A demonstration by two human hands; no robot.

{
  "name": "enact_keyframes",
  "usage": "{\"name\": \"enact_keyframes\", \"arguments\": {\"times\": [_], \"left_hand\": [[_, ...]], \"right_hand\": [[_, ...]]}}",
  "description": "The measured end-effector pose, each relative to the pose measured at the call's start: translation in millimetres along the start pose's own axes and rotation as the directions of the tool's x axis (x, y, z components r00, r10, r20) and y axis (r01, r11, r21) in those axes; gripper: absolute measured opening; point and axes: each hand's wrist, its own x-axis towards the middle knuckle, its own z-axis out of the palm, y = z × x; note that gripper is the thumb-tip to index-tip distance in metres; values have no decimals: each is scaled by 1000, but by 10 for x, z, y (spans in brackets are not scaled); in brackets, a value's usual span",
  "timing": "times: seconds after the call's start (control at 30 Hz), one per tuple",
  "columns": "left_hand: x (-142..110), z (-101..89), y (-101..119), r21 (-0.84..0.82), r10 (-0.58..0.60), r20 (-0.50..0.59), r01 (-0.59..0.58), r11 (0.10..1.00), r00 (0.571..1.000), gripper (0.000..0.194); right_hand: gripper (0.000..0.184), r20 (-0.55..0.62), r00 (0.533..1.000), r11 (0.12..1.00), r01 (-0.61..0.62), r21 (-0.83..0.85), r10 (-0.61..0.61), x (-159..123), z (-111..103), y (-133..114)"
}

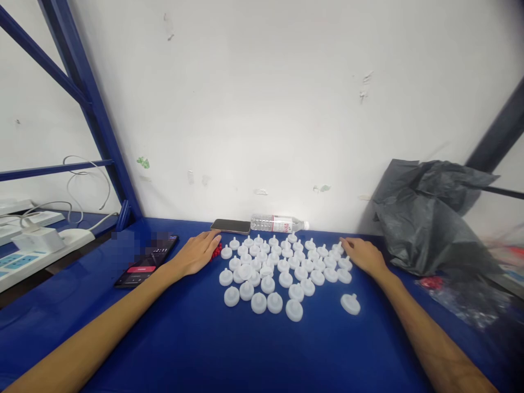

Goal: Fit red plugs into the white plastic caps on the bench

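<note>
Several small white plastic caps [282,267] stand in a cluster on the blue table [196,338]. One white cap [350,303] lies apart at the right front. My left hand [198,252] rests palm down at the cluster's left edge, fingers stretched out, touching a small red thing [216,252]. My right hand [363,254] lies flat at the cluster's right edge, fingertips against the outer caps. Neither hand holds anything.
A dark phone with a lit screen [146,261] lies left of my left hand. Another phone [231,225] and a lying water bottle [279,223] sit by the wall. A grey plastic bag [429,218] is at right, power strips [36,240] at left.
</note>
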Motion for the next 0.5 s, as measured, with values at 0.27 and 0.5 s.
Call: {"name": "enact_keyframes", "arguments": {"times": [0.27,0.5], "left_hand": [[17,18,-11,22,-1,42,0,1000,999,77],[34,66,-72,30,8,18,-9,1000,1000,73]], "right_hand": [[59,43,999,1000,-21,-7,22,6,-2,-13],[57,47,999,1000,-10,24,8,7,5,-5]]}}
